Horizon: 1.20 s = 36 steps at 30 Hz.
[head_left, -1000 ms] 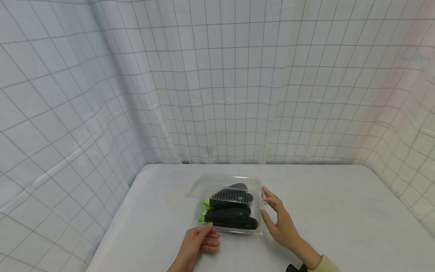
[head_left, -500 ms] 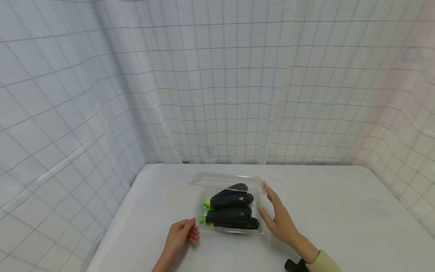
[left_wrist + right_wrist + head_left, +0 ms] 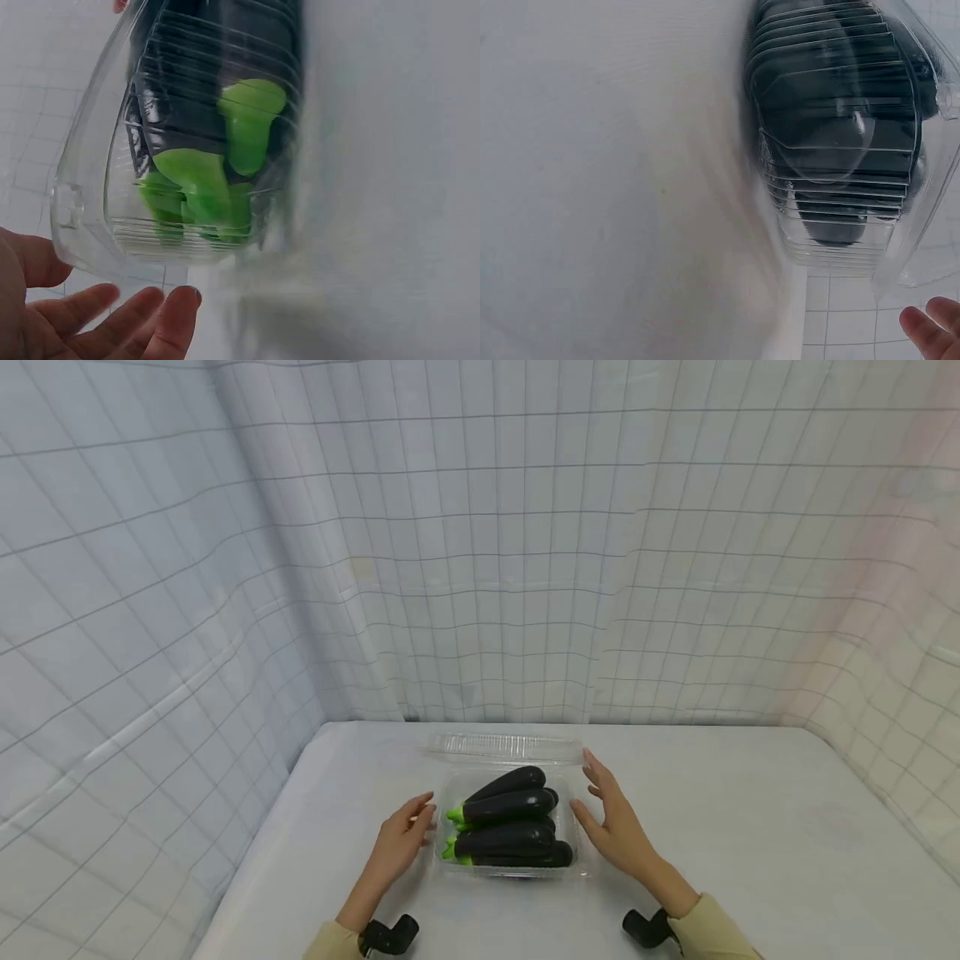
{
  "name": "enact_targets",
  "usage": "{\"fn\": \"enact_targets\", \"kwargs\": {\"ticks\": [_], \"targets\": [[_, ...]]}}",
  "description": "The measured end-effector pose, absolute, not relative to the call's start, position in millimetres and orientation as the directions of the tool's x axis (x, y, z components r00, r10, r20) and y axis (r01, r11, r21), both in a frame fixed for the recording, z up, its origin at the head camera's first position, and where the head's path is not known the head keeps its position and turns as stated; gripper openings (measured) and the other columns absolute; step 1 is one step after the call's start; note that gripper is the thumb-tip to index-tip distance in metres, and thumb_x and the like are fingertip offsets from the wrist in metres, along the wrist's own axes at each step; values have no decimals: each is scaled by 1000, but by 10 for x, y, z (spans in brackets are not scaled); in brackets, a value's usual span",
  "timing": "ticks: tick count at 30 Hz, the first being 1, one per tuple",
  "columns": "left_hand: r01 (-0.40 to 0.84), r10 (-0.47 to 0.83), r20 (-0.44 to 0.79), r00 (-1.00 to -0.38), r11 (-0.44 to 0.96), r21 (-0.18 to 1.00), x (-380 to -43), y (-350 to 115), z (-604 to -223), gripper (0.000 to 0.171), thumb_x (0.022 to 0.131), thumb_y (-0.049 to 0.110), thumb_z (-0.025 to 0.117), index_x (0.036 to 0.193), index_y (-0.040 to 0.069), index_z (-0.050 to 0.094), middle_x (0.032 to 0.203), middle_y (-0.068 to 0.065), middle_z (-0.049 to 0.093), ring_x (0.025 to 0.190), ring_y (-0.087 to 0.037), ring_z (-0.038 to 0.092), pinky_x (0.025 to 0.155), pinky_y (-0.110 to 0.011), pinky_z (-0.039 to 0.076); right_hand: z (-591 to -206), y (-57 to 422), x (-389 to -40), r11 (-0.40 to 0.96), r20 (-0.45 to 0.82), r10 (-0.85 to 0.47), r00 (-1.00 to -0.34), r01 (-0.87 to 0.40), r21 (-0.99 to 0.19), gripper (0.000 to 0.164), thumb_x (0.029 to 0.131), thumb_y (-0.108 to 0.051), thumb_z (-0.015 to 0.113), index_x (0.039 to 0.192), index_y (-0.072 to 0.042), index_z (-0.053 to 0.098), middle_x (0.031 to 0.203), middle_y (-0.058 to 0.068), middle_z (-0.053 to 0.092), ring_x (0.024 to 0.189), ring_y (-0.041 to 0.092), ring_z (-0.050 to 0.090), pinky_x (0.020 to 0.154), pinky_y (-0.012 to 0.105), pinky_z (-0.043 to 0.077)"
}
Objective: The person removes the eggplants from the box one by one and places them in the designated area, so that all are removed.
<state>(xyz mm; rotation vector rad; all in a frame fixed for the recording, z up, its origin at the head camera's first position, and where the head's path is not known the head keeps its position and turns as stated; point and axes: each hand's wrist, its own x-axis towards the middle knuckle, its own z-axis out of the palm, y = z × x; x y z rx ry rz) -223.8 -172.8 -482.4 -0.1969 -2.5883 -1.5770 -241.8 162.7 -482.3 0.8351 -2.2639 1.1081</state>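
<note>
Several dark eggplants point(image 3: 504, 838) with green stem ends lie in a clear plastic clamshell box point(image 3: 517, 872), whose hinged lid point(image 3: 506, 747) stands swung back on the far side. My left hand point(image 3: 399, 842) is at the box's left side with fingers loosely extended; in the left wrist view its thumb point(image 3: 37, 259) is close to the box corner, and I cannot tell whether they touch. On the other side, my right hand point(image 3: 617, 828) has its fingers spread, the fingertips beside the lid's right end. Contact there is unclear. Ribbed box walls point(image 3: 840, 199) fill part of the right wrist view.
The box stands on a white-covered table point(image 3: 735, 827). White grid-patterned curtains point(image 3: 480, 568) hang behind it and along both sides. Black wrist devices point(image 3: 393, 935) show below both hands, by the pale yellow sleeves point(image 3: 712, 931).
The lid has swung up and back from over the eggplants. My left hand has moved from the box's front edge to its left side. The right hand's fingers have shifted slightly farther back.
</note>
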Motion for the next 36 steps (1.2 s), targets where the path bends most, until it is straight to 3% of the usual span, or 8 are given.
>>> {"fn": "enact_targets", "kwargs": {"ticks": [2, 5, 9, 12, 16, 23, 30, 36], "targets": [[222, 119, 188, -975, 451, 864, -2338, -1700, -4797, 46, 102, 15, 46, 143, -1, 34, 133, -25, 47, 108, -36, 57, 77, -39, 51, -4851, 1621, -2436, 478, 632, -305, -713, -688, -545, 79, 90, -1, 63, 151, -9, 13, 152, 11, 22, 128, 36, 39, 92, 45, 42], [267, 201, 196, -960, 439, 858, -2472, -1667, -4765, 55, 102, 10, 43, 149, 2, 16, 147, -24, 28, 125, -42, 40, 92, -50, 41, -4906, 1608, -2460, 470, 620, -293, -728, -674, -570, 83, 88, -1, 65, 151, -10, 12, 153, 12, 22, 127, 37, 40, 91, 46, 43], [306, 265, 213, -940, 387, 870, -2590, -1654, -4776, 63, 101, 5, 44, 151, 5, 5, 154, -19, 9, 135, -43, 22, 100, -56, 29, -4946, 1590, -2496, 470, 553, -294, -780, -622, -626, 86, 89, -11, 68, 152, -11, 8, 153, 14, 18, 129, 39, 37, 91, 48, 42], [348, 287, 256, -923, 336, 875, -2658, -1664, -4824, 70, 99, 1, 47, 151, 7, 2, 155, -19, -1, 135, -46, 17, 99, -59, 27, -4967, 1581, -2539, 457, 501, -313, -807, -590, -665, 89, 91, -17, 67, 152, -12, 3, 154, 16, 15, 130, 40, 35, 91, 50, 41], [405, 324, 317, -892, 257, 878, -2750, -1700, -4908, 78, 94, -7, 51, 151, 7, 0, 155, -19, -4, 134, -50, 16, 99, -62, 25, -4991, 1579, -2610, 400, 490, -353, -797, -602, -691, 92, 90, -8, 65, 151, -11, -3, 153, 20, 10, 127, 44, 36, 88, 51, 43], [438, 395, 381, -836, 61, 897, -2877, -1739, -4980, 82, 90, -21, 44, 152, 11, -1, 155, -18, -4, 137, -46, 11, 103, -60, 17, -4904, 1557, -2643, 290, 469, -367, -803, -578, -763, 96, 81, 16, 61, 150, -5, -3, 151, 28, 9, 123, 50, 38, 85, 55, 44], [395, 376, 350, -858, 46, 918, -2821, -1730, -4989, 86, 87, -24, 42, 152, 13, 2, 156, -11, -4, 138, -41, 13, 104, -58, 16, -4677, 1525, -2552, 278, 366, -399, -841, -491, -826, 94, 81, 17, 57, 148, 1, -7, 149, 33, 7, 124, 51, 36, 87, 56, 42], [341, 346, 310, -885, 30, 940, -2730, -1706, -4965, 92, 85, -25, 43, 152, 26, 5, 156, -1, -3, 139, -35, 18, 104, -52, 21, -4691, 1509, -2576, 248, 335, -385, -860, -446, -860, 90, 83, 18, 54, 148, 1, -4, 151, 30, 7, 125, 48, 38, 88, 52, 43]]}}
